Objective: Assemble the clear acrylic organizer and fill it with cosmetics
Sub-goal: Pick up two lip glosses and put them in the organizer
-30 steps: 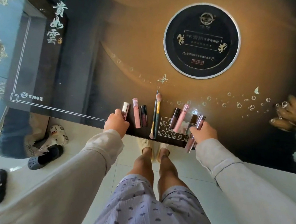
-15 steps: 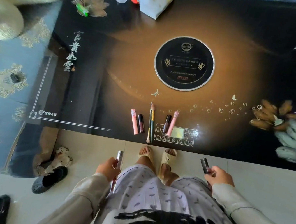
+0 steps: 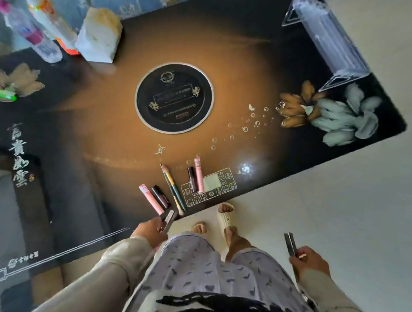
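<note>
Both hands grip the same tubes as before; the view has swung, and the left hand (image 3: 149, 229) has come up to the table (image 3: 98, 128) edge. Left hand: fingers curled round a silver tube (image 3: 168, 220), its tip just beside a pink tube (image 3: 151, 199). Right hand (image 3: 312, 261): off the table, over the floor (image 3: 351, 201), pinching a grey tube (image 3: 290, 244). Far ahead-left of the left hand: bottles (image 3: 33, 28) and a white pack (image 3: 99, 35). Just ahead of it, lying flat: pink tube, brown tube (image 3: 160, 197), brush (image 3: 173, 189), black tube (image 3: 192, 179), pale tube (image 3: 199, 174). Organizer (image 3: 325, 40): far ahead of the right hand, at the table's far corner, well apart from both hands.
</note>
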The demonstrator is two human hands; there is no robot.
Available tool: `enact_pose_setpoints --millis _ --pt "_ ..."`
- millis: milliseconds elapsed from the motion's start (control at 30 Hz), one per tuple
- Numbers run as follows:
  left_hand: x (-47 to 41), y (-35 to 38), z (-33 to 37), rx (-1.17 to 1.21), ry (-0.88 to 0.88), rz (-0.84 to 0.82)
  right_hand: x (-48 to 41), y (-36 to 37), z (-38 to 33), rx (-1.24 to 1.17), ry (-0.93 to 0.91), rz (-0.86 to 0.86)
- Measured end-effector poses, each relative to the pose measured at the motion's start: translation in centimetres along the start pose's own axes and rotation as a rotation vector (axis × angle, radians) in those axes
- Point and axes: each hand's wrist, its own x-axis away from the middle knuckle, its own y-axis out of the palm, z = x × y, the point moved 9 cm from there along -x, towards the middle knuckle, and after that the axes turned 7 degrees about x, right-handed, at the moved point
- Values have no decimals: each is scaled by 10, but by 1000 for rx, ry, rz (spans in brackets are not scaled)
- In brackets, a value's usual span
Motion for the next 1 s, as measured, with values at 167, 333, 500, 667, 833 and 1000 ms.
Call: enact_pose_setpoints --millis 167,333,500,667,833,1000 --pt "-15 -19 36 -124 99 -17 26 28 50 -186 163 61" --pt "-13 -18 88 -218 208 -63 57 63 99 -304 354 60" --pt "0 2 151 -310 330 -98 85 90 138 -401 499 3" --pt "14 29 197 -378 411 -131 92 95 171 -455 562 3" --pt "23 61 232 -429 375 -111 71 66 214 -479 590 -22" --pt "36 100 264 -480 333 -123 43 24 261 -489 545 -44"
